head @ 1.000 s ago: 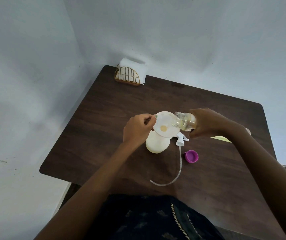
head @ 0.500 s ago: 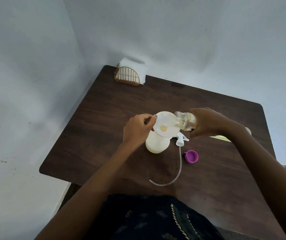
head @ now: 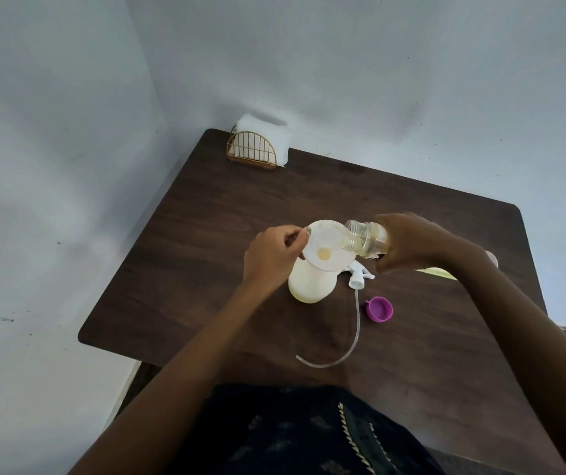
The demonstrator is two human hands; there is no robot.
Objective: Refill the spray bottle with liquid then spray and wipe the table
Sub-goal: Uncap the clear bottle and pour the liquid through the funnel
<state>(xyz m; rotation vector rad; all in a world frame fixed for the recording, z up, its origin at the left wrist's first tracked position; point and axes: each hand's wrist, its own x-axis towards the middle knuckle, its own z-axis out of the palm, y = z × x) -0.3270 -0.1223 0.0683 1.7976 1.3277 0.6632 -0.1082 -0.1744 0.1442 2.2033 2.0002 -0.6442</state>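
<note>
At the middle of the table (head: 206, 234), the left hand (head: 269, 258) pinches the funnel (head: 329, 246) seated in the spray bottle (head: 310, 286); the right hand (head: 415, 243) grips the tipped refill bottle (head: 363, 240). Pour slowly (funnel drains narrowly), keeping the mouth over the funnel.

funnel (head: 326, 246) sits in spray bottle (head: 310, 284) mid table (head: 206, 234); sprayer head (head: 358, 277) + cap (head: 380, 309) to its right, napkin holder (head: 252, 150) at far left corner.

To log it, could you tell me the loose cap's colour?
Purple: small round plastic cap, head view.
</note>
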